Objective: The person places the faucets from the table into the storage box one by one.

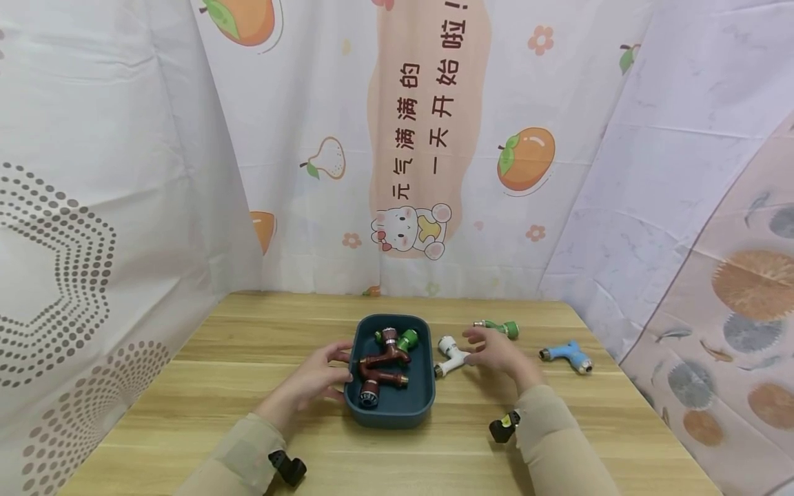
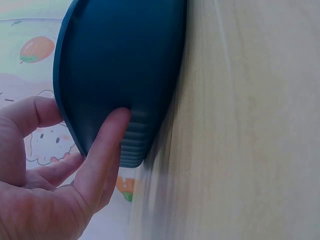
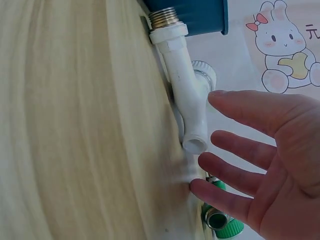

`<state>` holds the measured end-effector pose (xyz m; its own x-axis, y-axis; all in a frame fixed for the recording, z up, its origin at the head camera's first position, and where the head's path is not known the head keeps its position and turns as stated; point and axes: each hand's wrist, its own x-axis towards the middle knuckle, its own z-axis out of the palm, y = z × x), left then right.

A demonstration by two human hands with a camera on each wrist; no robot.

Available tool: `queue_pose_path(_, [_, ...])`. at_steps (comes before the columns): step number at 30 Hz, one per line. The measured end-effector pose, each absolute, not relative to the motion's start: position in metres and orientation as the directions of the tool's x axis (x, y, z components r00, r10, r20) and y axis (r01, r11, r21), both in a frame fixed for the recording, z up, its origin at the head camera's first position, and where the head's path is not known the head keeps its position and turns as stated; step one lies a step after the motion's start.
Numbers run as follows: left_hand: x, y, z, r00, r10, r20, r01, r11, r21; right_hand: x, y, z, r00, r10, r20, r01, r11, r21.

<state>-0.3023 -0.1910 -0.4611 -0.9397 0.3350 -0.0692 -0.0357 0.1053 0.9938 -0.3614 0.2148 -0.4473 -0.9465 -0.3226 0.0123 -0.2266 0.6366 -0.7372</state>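
Note:
My left hand (image 1: 313,377) is at the left side of a dark blue plastic bin (image 1: 397,419), its fairly straight fingers (image 2: 107,137) touching the outer wall. In the bin lie two dark red taps and a green tap (image 1: 408,339), partly covered by a red one. To the right of the bin lies a white tap (image 1: 455,361) with a threaded metal end. Close beside it hovers my right hand (image 1: 498,353); the fingers are spread and hold nothing. In the right wrist view, the thumb tip appears right next to the white tap (image 3: 187,90).
Behind the right hand lies another green tap (image 1: 510,329), partly hidden in the right wrist view. A blue tap (image 1: 567,354) lies farther right on the wooden table (image 1: 248,344). Printed curtains (image 1: 322,227) hang at the back and both sides.

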Motion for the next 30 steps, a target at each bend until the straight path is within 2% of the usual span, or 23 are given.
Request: queue_pose_path(30, [-0.302,-0.192,-0.462,-0.938,0.341,-0.059,-0.027,0.098,0.995,-0.362,0.207,-0.473,-0.961,-0.267,0.076,-0.239,0.658,-0.714])
